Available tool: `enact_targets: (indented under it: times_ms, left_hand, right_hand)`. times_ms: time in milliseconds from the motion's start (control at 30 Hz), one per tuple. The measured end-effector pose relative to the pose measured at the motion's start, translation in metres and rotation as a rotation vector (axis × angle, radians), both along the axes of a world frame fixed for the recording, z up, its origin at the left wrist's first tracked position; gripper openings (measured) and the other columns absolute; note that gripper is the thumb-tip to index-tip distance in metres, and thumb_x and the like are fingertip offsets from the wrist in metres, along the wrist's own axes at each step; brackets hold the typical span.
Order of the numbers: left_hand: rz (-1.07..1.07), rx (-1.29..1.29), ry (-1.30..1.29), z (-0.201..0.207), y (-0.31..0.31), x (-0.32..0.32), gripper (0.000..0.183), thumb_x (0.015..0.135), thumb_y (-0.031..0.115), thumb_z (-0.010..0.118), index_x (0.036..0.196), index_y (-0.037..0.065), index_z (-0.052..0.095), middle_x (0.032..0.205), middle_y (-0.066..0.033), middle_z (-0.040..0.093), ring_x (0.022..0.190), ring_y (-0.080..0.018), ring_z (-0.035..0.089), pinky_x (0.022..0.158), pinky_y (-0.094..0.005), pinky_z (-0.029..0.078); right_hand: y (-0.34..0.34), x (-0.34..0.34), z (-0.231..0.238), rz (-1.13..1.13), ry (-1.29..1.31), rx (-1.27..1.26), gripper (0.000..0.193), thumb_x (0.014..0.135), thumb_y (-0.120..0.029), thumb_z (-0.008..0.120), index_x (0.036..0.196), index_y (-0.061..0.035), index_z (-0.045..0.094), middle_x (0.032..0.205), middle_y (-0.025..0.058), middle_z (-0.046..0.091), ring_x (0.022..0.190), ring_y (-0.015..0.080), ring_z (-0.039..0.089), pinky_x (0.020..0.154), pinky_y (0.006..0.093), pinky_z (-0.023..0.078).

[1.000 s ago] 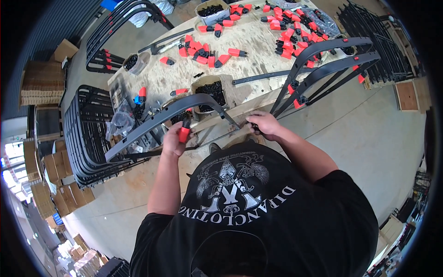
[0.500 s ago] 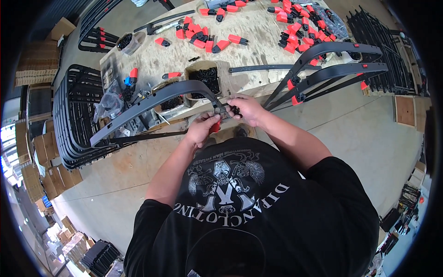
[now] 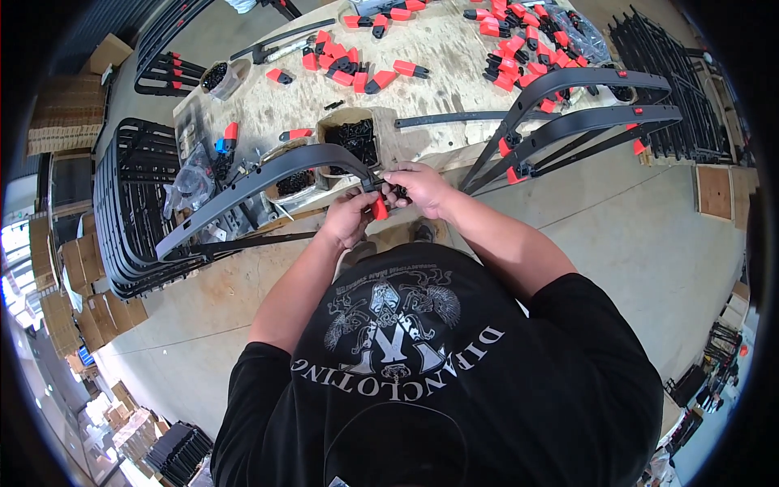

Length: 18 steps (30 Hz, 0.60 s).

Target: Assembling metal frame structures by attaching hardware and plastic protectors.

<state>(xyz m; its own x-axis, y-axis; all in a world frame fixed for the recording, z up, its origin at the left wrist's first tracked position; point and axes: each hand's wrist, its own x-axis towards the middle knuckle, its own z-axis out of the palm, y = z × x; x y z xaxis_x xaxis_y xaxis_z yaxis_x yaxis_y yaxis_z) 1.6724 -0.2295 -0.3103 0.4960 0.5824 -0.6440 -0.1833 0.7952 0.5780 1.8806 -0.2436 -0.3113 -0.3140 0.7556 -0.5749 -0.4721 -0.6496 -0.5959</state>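
Note:
A curved black frame (image 3: 268, 180) slants over the table's near edge, its right end between my hands. My left hand (image 3: 347, 217) is closed on a red-and-black clip (image 3: 379, 208) at that end, with the red part hanging down past the fingers. My right hand (image 3: 422, 191) is closed against the same joint, thumb and finger pinched at the frame's end. Small black pieces (image 3: 399, 192) show in its curled fingers, too small to name. A box of small black parts (image 3: 350, 115) stands just beyond the frame.
The wooden table (image 3: 268, 114) bears piles of red-and-black clips (image 3: 334, 61) and a flat black bar (image 3: 462, 118). At right, two assembled frames (image 3: 596, 122) jut over the table edge. Stacked black frames (image 3: 134, 203) stand at left, more frames (image 3: 657, 89) at far right.
Both hands have shifted slightly left. The red end of the clip now shows more fully below my left fingers, and my right fingers have moved in over the joint.

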Motion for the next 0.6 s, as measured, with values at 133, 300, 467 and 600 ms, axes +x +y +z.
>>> enact_targets:
  times_ms: [133,300,467,600]
  left_hand:
    - [-0.090,0.109,-0.076,-0.009,0.001,-0.003,0.034,0.095,0.003,0.058,0.128,-0.002,0.059,0.119,-0.0117,0.067,0.112,-0.0225,0.064,0.102,-0.0373,0.048]
    - [-0.054,0.079,-0.025,-0.009,-0.004,-0.006,0.042,0.091,-0.002,0.058,0.133,-0.001,0.056,0.123,-0.0106,0.065,0.114,-0.0228,0.063,0.102,-0.0363,0.047]
    - [-0.084,0.074,0.005,-0.011,-0.006,-0.008,0.043,0.091,-0.002,0.059,0.135,-0.002,0.054,0.125,-0.0106,0.065,0.114,-0.0225,0.063,0.102,-0.0359,0.048]
    - [-0.036,0.074,0.030,-0.017,-0.006,-0.009,0.038,0.089,0.000,0.065,0.126,-0.006,0.058,0.113,-0.0119,0.068,0.101,-0.0204,0.067,0.090,-0.0317,0.054]
  right_hand:
    - [0.004,-0.001,-0.007,-0.017,0.044,-0.022,0.014,0.099,-0.016,0.063,0.099,-0.0027,0.064,0.083,0.0077,0.065,0.066,0.0150,0.058,0.052,0.0272,0.041]
    - [0.005,0.001,-0.015,-0.007,0.148,-0.027,0.013,0.099,-0.016,0.063,0.098,-0.0031,0.062,0.082,0.0079,0.064,0.064,0.0153,0.057,0.051,0.0282,0.039]
    - [0.004,-0.006,-0.012,-0.027,0.108,-0.023,0.013,0.099,-0.016,0.062,0.095,-0.0037,0.062,0.081,0.0070,0.063,0.064,0.0149,0.056,0.052,0.0277,0.038]
    - [0.007,-0.004,-0.013,0.018,0.092,0.006,0.015,0.099,-0.017,0.063,0.094,-0.0033,0.062,0.081,0.0068,0.062,0.064,0.0150,0.056,0.051,0.0281,0.038]
